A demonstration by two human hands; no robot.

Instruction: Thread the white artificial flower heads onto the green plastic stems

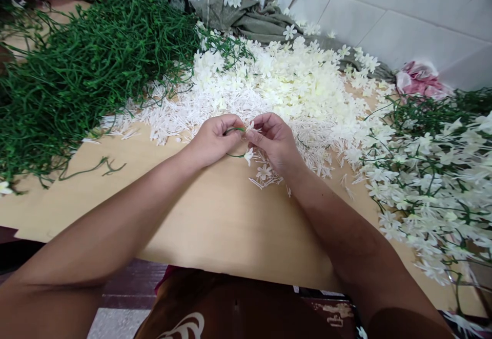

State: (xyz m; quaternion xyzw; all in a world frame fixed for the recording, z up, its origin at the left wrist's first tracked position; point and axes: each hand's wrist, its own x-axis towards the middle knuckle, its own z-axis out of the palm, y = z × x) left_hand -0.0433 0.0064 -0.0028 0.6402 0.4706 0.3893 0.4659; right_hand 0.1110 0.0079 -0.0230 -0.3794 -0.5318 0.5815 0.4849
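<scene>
A: Take the dial's centre as the point between the hands, with 12 directly away from the person. Where is the green stem (237,129)?

B: At the fingertips of the left hand (215,138), which pinches it between thumb and forefinger. It reaches out toward 3 o'clock.

A: And the right hand (280,142)?

B: Its thumb and forefinger pinch a white flower (250,127), right at the stem's tip. Whether the 2 are joined, I cannot tell.

A: Which way does the stem point?

B: Its long axis runs nearly level, from 9 to 3. Below the left hand another green strand curves out toward 3, ending in a lower blossom (249,156) that faces about 5.

A: What about the surface?

B: A tan tabletop (215,221), bare toward 6. A heap of green stalks (96,67) fills 10; loose white petals (303,80) spread from 12 to 2; flowered sprays (430,190) lie between 3 and 4.

A: And the room?

B: Grey-green cloth (257,24) bunches at 12, against a white tiled wall (411,16). A pink-and-white plastic bag (423,80) sits between 2 and 3.
</scene>
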